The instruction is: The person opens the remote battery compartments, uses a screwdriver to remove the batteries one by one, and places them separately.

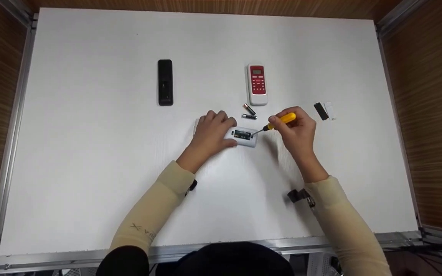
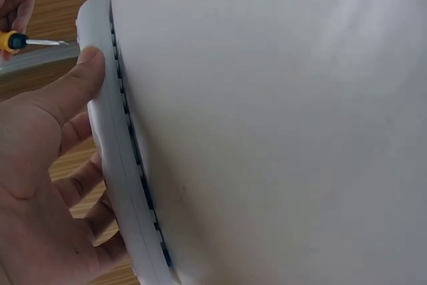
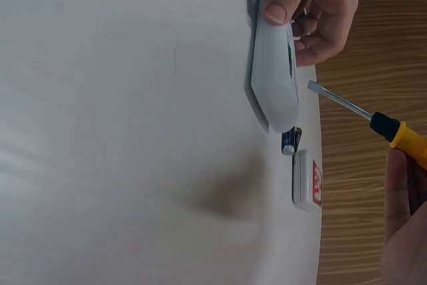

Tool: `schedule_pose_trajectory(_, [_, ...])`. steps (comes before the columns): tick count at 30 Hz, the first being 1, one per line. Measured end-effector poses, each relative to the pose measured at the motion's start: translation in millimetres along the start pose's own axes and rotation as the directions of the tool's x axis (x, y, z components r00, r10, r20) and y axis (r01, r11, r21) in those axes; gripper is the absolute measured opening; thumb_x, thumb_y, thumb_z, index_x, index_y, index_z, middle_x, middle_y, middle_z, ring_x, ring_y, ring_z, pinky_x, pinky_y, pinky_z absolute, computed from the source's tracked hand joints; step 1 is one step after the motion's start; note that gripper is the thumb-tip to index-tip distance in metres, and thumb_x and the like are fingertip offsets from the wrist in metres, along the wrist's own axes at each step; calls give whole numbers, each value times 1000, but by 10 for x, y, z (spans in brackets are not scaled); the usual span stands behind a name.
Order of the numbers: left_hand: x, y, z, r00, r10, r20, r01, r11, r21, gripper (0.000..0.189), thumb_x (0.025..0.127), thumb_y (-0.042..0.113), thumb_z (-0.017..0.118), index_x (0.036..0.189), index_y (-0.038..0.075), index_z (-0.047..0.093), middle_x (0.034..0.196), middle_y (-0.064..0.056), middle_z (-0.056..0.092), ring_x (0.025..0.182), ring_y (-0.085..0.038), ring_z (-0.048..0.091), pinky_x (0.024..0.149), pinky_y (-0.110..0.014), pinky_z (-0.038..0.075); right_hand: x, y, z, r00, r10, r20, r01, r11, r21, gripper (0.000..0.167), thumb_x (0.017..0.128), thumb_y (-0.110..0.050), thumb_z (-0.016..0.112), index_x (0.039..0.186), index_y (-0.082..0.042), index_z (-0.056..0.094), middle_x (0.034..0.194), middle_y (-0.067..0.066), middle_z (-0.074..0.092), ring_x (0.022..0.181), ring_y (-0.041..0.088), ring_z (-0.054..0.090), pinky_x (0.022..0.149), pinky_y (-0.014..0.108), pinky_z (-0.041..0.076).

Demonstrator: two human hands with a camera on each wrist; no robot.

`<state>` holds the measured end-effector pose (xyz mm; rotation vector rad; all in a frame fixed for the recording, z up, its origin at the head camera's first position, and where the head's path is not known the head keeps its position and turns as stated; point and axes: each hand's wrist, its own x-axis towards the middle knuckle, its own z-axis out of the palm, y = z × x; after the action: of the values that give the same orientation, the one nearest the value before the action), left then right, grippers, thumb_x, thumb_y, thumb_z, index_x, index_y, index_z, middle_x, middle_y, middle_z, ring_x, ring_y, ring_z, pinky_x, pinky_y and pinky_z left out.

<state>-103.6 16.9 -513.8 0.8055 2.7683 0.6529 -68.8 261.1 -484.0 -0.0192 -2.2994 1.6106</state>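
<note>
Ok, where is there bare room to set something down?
Widest is the left of the table, from its edge to the black remote. Another lies between it and the red remote. Crowded between left hand and right hand: white remote, screwdriver, batteries.

I see a beige left sleeve (image 1: pixel 152 209) with dark lettering (image 1: pixel 143 230) along the forearm, including an X shape, partly unreadable from here. The right sleeve (image 1: pixel 349 226) is beige too. A small black device (image 1: pixel 193 185) sits at the left wrist, a blockier black gadget (image 1: pixel 297 195) at the right.
</note>
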Motion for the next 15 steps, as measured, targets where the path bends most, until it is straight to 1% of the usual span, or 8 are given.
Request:
schedule_pose_trajectory(3, [5,25,-5,1000,-19,5,19,1000,-1,52,82,50,77,122,21,63,115,-2,56,108,-27,47,95,-46,40,-16,-31,71,993,-106,53,110,989,-97,22,83,-14,82,91,0,67,89,6,73,74,15,68,67,22,57])
schedule_pose_trajectory(5, [6,36,-5,1000,-31,4,31,999,-13,52,81,51,78,121,21,63,114,-2,55,108,-27,47,93,-46,40,-21,-46,103,977,-188,97,202,964,-173,24,82,-19,83,90,-2,67,87,4,74,74,14,68,65,22,57])
schedule_pose_trajectory(7, [4,45,-3,999,-44,1,44,999,-30,52,80,51,78,120,21,63,113,-2,54,108,-28,47,92,-46,40,-32,-69,131,955,-260,139,288,924,-249,26,81,-22,83,88,-4,67,85,3,74,73,13,67,64,22,57])
schedule_pose_trajectory(9, [2,48,1,998,-57,-2,57,997,-47,52,80,51,79,119,21,62,113,-2,55,109,-28,47,92,-46,39,-49,-97,154,927,-333,173,372,874,-311,28,80,-25,84,84,-4,66,81,2,73,70,14,66,60,24,56])
schedule_pose_trajectory(11, [4,52,4,998,-67,-2,67,996,-59,52,79,51,79,118,20,63,113,-2,55,110,-29,47,92,-46,39,-75,-121,176,899,-392,196,438,823,-361,30,79,-26,85,80,-5,64,75,3,71,64,16,65,57,27,54])
schedule_pose_trajectory(13, [9,52,9,997,-75,-1,75,995,-65,52,79,51,80,117,20,63,112,-2,55,110,-29,48,92,-47,39,-102,-140,196,874,-438,211,486,771,-411,33,79,-28,86,75,-6,61,68,4,68,58,17,62,53,29,52])
schedule_pose_trajectory(14, [12,52,11,997,-78,-1,78,995,-66,52,78,51,80,116,20,63,112,-2,56,110,-29,48,92,-47,39,-113,-146,206,865,-452,216,500,747,-438,36,79,-29,86,72,-6,59,65,4,66,54,18,60,50,30,49])
schedule_pose_trajectory(15, [15,52,13,997,-80,1,80,995,-67,51,78,51,80,116,20,63,112,-2,56,109,-29,48,92,-48,39,-123,-150,215,862,-456,222,504,727,-465,37,80,-30,85,70,-7,58,62,4,64,51,18,58,48,30,47])
